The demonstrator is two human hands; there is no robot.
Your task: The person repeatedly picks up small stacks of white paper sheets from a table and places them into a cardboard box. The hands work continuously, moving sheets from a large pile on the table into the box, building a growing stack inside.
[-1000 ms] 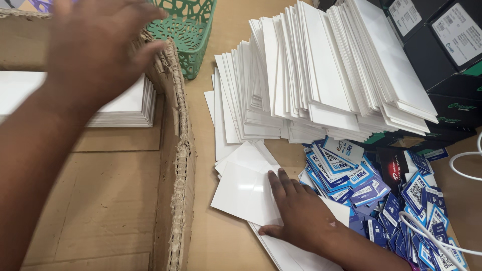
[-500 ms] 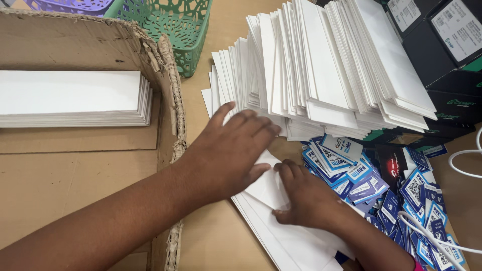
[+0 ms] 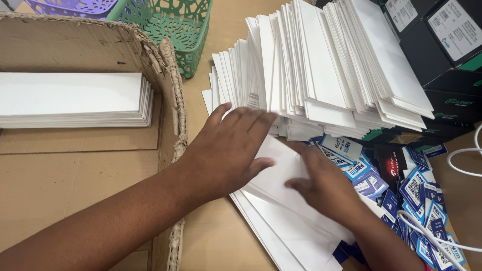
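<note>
My left hand [image 3: 228, 150] reaches in from the lower left over the rim of a cardboard box [image 3: 170, 100]. It lies flat with fingers spread on a white envelope [image 3: 278, 173]. My right hand [image 3: 326, 188] comes in from the lower right and grips the same envelope's right side, its thumb pointing left. The envelope rests on top of a small flat pile of white envelopes [image 3: 286, 233] on the brown table. Just behind both hands stands a large leaning row of white envelopes [image 3: 326, 70].
Inside the cardboard box lies a neat stack of white envelopes [image 3: 75, 98]. A green basket [image 3: 186, 25] and a purple basket [image 3: 70, 6] stand at the back. Blue and white cards [image 3: 416, 188] are heaped at the right, with black boxes [image 3: 442, 50] and a white cable [image 3: 464, 155] beyond.
My left hand has left the box and come down right onto the envelope. My right hand has shifted slightly right on it.
</note>
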